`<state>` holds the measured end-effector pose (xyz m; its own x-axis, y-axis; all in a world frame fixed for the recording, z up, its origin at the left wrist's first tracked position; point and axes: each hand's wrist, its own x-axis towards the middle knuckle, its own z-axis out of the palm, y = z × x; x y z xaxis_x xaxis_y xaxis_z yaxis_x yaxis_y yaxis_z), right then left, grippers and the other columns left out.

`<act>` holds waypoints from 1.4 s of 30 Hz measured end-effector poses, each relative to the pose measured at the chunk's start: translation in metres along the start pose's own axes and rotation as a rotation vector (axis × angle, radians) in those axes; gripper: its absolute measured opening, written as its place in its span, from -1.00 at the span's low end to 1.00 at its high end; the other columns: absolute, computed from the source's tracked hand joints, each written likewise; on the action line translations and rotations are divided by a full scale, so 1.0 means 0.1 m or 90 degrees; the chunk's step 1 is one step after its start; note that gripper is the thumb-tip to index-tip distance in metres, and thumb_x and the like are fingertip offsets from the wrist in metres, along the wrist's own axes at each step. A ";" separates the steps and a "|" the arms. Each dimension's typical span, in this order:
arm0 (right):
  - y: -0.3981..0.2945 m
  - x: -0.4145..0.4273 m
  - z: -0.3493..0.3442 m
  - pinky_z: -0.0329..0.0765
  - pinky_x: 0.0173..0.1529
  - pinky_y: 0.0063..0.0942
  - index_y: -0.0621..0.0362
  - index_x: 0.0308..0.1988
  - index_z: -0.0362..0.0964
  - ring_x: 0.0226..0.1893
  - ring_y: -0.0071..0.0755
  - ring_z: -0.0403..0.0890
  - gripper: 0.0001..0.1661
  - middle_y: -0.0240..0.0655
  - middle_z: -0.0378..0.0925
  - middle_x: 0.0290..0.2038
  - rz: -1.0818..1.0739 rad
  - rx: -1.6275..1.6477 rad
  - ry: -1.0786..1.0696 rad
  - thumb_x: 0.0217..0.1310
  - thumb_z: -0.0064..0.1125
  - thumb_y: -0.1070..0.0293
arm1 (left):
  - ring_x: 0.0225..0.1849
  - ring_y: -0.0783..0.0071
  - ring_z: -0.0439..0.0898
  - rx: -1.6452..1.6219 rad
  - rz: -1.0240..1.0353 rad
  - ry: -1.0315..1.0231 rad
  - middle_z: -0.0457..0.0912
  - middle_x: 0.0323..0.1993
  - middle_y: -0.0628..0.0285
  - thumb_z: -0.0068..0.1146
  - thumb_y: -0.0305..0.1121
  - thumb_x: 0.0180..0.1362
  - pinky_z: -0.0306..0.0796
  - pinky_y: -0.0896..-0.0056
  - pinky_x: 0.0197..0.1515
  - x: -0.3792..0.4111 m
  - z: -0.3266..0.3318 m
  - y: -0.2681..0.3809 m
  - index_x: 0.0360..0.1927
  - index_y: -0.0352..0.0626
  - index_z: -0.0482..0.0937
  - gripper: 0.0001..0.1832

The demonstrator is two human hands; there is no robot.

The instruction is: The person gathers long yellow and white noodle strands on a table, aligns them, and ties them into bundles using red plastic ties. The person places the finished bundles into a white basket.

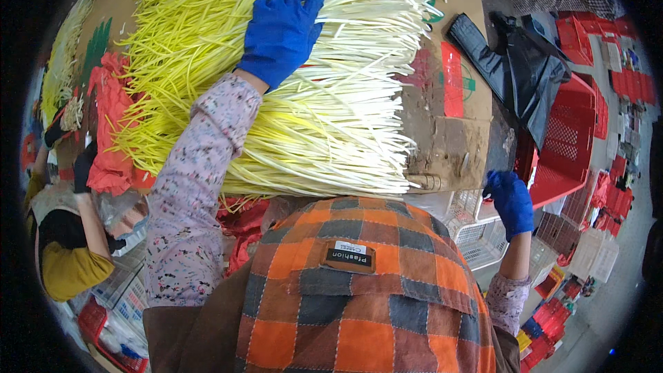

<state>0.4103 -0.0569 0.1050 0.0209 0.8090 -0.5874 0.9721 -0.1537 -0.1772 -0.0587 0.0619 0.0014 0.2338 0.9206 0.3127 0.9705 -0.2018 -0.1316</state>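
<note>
A broad layer of blanched yellow chives [331, 129] lies over cardboard [450, 150], with yellow tips to the left and white stem ends to the right. My left hand [282, 36], in a blue glove, rests palm down on the upper middle of the chives. Its fingertips dip among the stalks, so whether it grips any is hidden. Beyond the lower right corner of the cardboard is my right hand [510, 204], also blue-gloved, with bent fingers beside a red plastic crate [567, 150]. What may be in its palm cannot be seen.
A black plastic bag [528, 72] drapes over the red crate's edge. Red cloth or plastic [111, 119] lies left of the chives. A white basket [481, 246] stands low at right. At far left a co-worker [67, 238] in dark gloves is beside more chives [62, 62].
</note>
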 end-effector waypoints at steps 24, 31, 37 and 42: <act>-1.24 1.13 0.46 0.25 -0.35 -0.65 0.16 -0.02 0.59 -0.50 -0.67 0.32 -0.59 -0.58 0.41 -0.48 -0.177 0.926 0.069 0.47 0.07 0.06 | 0.60 0.00 -0.14 -0.166 0.085 -0.073 -0.04 0.59 0.12 -0.12 0.03 0.39 -0.40 -0.45 0.46 -0.28 0.00 0.64 0.50 0.56 0.16 -0.40; -1.28 0.33 -0.06 0.44 -0.16 -0.55 0.13 -0.08 0.56 -0.32 -0.57 0.54 -0.68 -0.37 0.68 -0.22 -0.136 0.816 0.454 0.49 0.02 0.14 | 0.58 -0.09 -0.10 -0.301 0.074 -0.059 0.04 0.56 0.14 0.14 0.10 0.23 -0.27 -0.37 0.49 -0.25 -0.58 0.62 0.54 0.36 0.12 -0.19; -1.29 -0.42 -0.41 0.36 -0.40 -0.60 0.23 0.00 0.44 -0.46 -0.54 0.48 -0.60 -0.24 0.63 -0.28 -0.504 0.876 0.333 0.47 0.02 0.10 | 0.20 -0.06 0.46 -0.723 0.200 -0.043 0.47 0.27 0.00 0.22 -0.11 0.26 0.29 0.00 0.29 -0.29 -1.53 1.13 0.47 -0.05 0.26 -0.26; -1.42 -0.04 -0.35 0.52 -0.16 -0.53 0.21 0.03 0.53 -0.28 -0.41 0.62 -0.61 -0.28 0.63 -0.24 -0.487 0.900 0.370 0.43 0.08 0.15 | -0.20 0.24 0.62 -0.646 0.112 -0.001 0.69 -0.08 0.07 0.13 -0.43 0.32 0.46 0.32 -0.08 -0.30 -1.99 0.60 -0.06 -0.20 0.63 -0.83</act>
<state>0.2804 -0.0186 0.1603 0.0709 0.9670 0.2448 -0.1420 0.2527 -0.9571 0.0041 -0.0439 0.1714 0.3781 0.8510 0.3644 0.5145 -0.5204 0.6815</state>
